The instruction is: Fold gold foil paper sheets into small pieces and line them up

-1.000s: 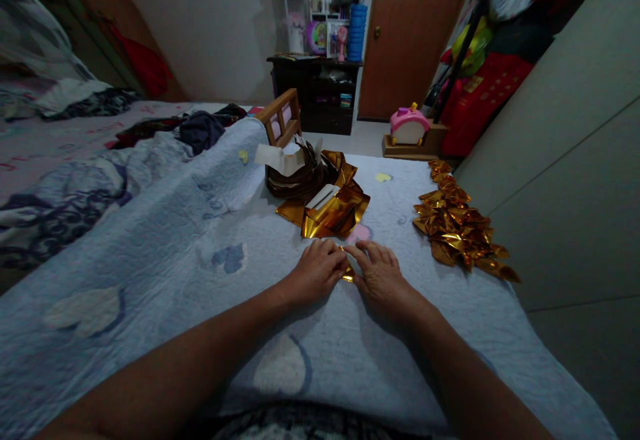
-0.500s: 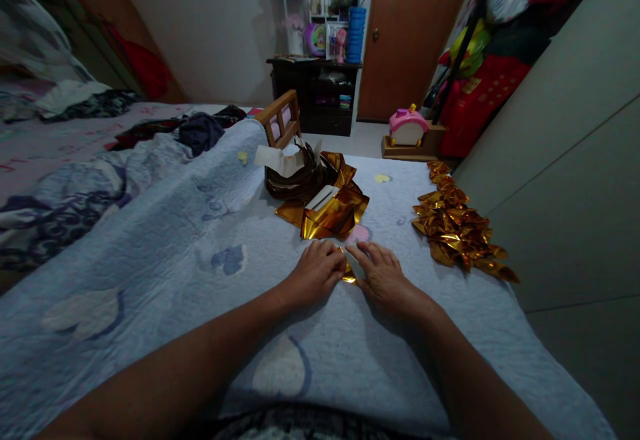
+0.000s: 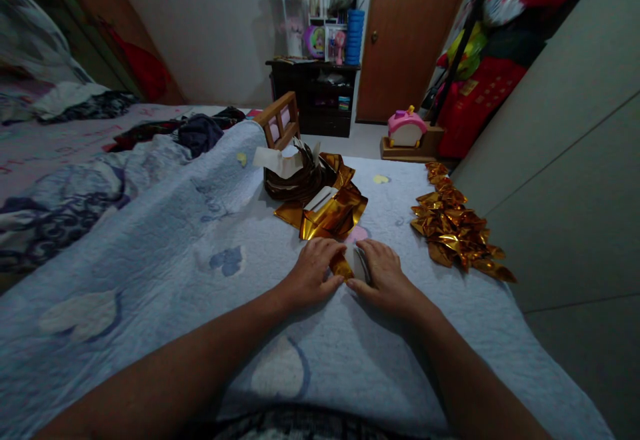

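Between my two hands is a sheet of gold foil paper, partly folded, with a pale grey-white side turned up on the right. My left hand grips its left part, thumb toward me and fingers on the far side. With bent fingers, my right hand holds the pale right part, its thumb at the near edge. The thumbs almost meet; my fingers cover some of the sheet. Just beyond lie loose gold foil sheets and a curled stack of papers with dark edges.
Folded gold foil pieces are heaped at the right edge of the blue quilted cover. A pale cabinet stands close on the right. Past the far edge are a wooden headrest frame and a pink toy. Clothes lie to the left.
The small gold triangle between my hands now shows as a wider gold piece with its pale side raised at the right. My right fingers have curled around that side; my left thumb has moved nearer me.
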A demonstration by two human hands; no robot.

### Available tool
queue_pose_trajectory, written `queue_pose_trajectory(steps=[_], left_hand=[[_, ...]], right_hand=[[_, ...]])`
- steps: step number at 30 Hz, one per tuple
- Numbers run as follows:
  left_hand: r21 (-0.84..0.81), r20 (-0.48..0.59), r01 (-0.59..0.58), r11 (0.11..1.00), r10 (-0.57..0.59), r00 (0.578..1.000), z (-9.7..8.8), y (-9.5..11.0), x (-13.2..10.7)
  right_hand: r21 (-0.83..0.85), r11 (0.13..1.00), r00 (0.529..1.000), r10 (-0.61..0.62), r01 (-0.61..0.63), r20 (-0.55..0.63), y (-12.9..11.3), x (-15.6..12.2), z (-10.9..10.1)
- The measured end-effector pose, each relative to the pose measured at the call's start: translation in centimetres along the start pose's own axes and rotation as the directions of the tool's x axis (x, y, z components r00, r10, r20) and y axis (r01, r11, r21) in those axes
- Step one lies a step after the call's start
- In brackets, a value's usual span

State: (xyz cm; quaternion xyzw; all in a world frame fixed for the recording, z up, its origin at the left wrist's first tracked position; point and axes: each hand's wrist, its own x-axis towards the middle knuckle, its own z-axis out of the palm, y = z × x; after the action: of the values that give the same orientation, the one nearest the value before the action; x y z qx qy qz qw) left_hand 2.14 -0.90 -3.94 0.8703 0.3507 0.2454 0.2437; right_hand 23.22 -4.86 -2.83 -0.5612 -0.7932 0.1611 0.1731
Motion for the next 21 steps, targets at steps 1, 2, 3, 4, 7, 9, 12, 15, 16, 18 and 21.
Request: queue_pose_trajectory(steps=[1, 2, 3, 4, 7, 9, 12, 15, 16, 18, 21], left_hand=[[-0.007, -0.002, -0.007, 1.000, 0.007, 1.000, 0.0, -0.1, 0.0], [-0.015, -0.005, -0.009, 1.000, 0.009, 1.000, 0.0, -0.1, 0.0], [-0.024, -0.007, -0.004, 1.000, 0.004, 1.000, 0.0, -0.2, 0.0], [-0.034, -0.008, 0.005, 0.999, -0.006, 1.000, 0.0, -0.3, 0.1], [-0.082, -0.013, 0.036, 0.996, -0.038, 0.999, -0.1, -0.2, 0.2], [-0.132, -0.020, 0.036, 0.991, -0.039, 0.999, -0.1, 0.0, 0.2], [-0.196, -0.035, 0.020, 0.980, -0.028, 0.999, 0.0, 0.4, 0.1], [-0.241, -0.062, 0.008, 0.971, -0.023, 0.998, 0.3, 0.6, -0.1], [-0.260, -0.073, 0.006, 0.966, -0.026, 0.997, 0.4, 0.6, -0.1], [-0.316, -0.094, 0.004, 0.949, -0.035, 0.995, 0.5, 0.5, -0.2], [-0.456, -0.079, 0.038, 0.889, -0.083, 0.993, 0.5, 0.5, -0.1]], right_hand=[[-0.008, 1.000, 1.000, -0.008, 0.008, 0.006, 0.0, 0.0, 0.0], [-0.013, 1.000, 1.000, -0.015, 0.015, 0.011, 0.0, -0.1, 0.1], [-0.015, 1.000, 1.000, -0.021, 0.021, 0.013, 0.0, -0.1, 0.1], [-0.015, 1.000, 1.000, -0.025, 0.025, 0.011, 0.0, 0.0, 0.2], [-0.006, 1.000, 1.000, -0.019, 0.019, -0.024, 0.2, 0.1, 0.7], [0.022, 1.000, 0.998, 0.001, 0.001, -0.062, 0.4, 0.3, 1.1], [0.093, 0.996, 0.994, 0.010, 0.000, -0.106, 0.6, 0.5, 1.4], [0.187, 0.982, 0.994, 0.022, -0.002, -0.105, 0.4, 0.7, 1.2], [0.234, 0.972, 0.995, 0.034, -0.012, -0.092, 0.2, 0.7, 1.1], [0.355, 0.934, 0.997, 0.062, -0.041, -0.047, -0.3, 0.7, 0.6], [0.520, 0.850, 0.995, 0.101, -0.084, -0.005, -1.0, 0.7, 0.2]])
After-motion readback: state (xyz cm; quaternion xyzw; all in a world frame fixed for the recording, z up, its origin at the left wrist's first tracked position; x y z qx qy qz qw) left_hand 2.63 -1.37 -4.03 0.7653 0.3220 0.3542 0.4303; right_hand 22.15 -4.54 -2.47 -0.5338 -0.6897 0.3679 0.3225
